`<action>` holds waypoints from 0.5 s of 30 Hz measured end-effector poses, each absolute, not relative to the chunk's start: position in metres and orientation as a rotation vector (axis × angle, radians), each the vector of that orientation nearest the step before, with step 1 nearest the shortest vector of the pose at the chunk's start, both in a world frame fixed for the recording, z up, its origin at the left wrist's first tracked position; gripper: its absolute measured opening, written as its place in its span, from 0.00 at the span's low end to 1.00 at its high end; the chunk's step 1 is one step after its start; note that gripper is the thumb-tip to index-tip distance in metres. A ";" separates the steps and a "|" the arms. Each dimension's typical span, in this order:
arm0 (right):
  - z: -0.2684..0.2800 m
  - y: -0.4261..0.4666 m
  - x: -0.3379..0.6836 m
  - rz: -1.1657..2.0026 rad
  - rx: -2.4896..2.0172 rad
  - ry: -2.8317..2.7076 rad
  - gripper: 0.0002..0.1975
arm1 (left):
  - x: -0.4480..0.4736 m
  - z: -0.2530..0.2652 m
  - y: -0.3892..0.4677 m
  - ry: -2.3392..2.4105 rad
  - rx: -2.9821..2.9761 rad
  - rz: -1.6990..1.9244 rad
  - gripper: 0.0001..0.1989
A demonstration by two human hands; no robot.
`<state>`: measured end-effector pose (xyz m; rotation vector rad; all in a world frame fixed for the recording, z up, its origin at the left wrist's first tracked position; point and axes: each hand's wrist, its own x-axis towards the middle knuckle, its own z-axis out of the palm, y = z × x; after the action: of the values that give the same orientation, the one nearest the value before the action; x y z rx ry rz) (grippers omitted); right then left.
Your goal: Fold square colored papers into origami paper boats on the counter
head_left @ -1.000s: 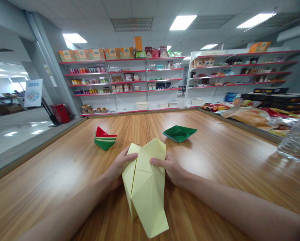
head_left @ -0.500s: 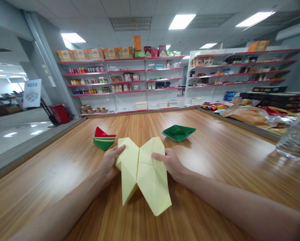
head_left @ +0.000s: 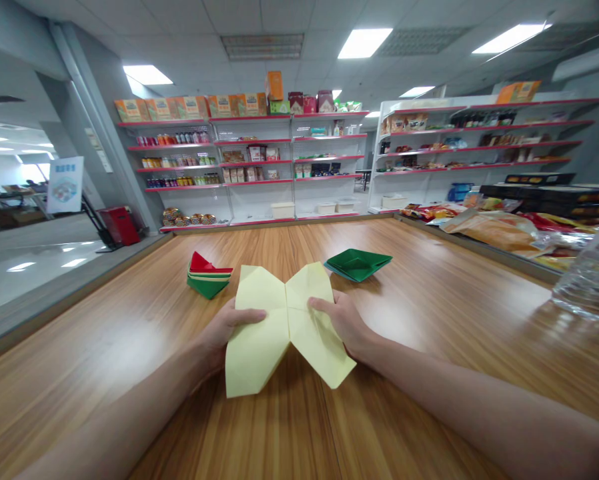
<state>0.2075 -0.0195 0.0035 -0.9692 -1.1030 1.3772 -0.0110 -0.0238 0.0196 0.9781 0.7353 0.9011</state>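
Observation:
Between my two hands is a pale yellow sheet of folding paper [head_left: 264,340], creased and partly folded, with four flaps spread like a butterfly. My left hand [head_left: 227,330] grips its left side, thumb on top and fingers hidden underneath. On the right side my right hand [head_left: 347,320] pinches the paper the same way, thumb near the middle crease. Beyond the left hand stands a stack of folded paper boats [head_left: 209,275] in red, cream and green. A dark green folded paper boat [head_left: 362,265] lies past my right hand, with a bluish one under it.
The wooden table [head_left: 419,293] has a raised edge. At the right are snack packets [head_left: 494,230], stacked black boxes [head_left: 554,193] and a clear plastic bottle [head_left: 589,273]. Stocked shelves [head_left: 254,143] stand behind the table, and a sign [head_left: 65,185] is at the left.
The yellow paper has opened out flatter, its lower flaps lifting and spreading sideways. My left thumb has shifted inward over the paper. The paper boats have stayed in place.

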 end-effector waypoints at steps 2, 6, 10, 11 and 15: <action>0.002 -0.018 0.210 1.435 -0.866 -1.093 0.13 | -0.012 0.018 -0.021 0.773 1.022 0.947 0.20; 0.003 -0.019 0.214 1.578 -0.693 -1.066 0.16 | -0.012 0.016 -0.022 0.836 1.075 0.977 0.20; 0.010 -0.023 0.216 1.774 -0.561 -0.995 0.19 | -0.010 0.017 -0.022 0.849 1.043 1.016 0.21; 0.012 -0.023 0.216 1.804 -0.531 -0.983 0.20 | -0.009 0.017 -0.022 0.863 1.017 1.036 0.21; 0.011 -0.027 0.214 1.743 -0.454 -1.179 0.29 | -0.006 0.015 -0.017 0.912 0.907 1.141 0.23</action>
<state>0.2143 -0.0272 0.0110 -0.4535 -1.1786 1.7435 -0.0064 -0.0174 0.0151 0.9067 0.9118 1.1414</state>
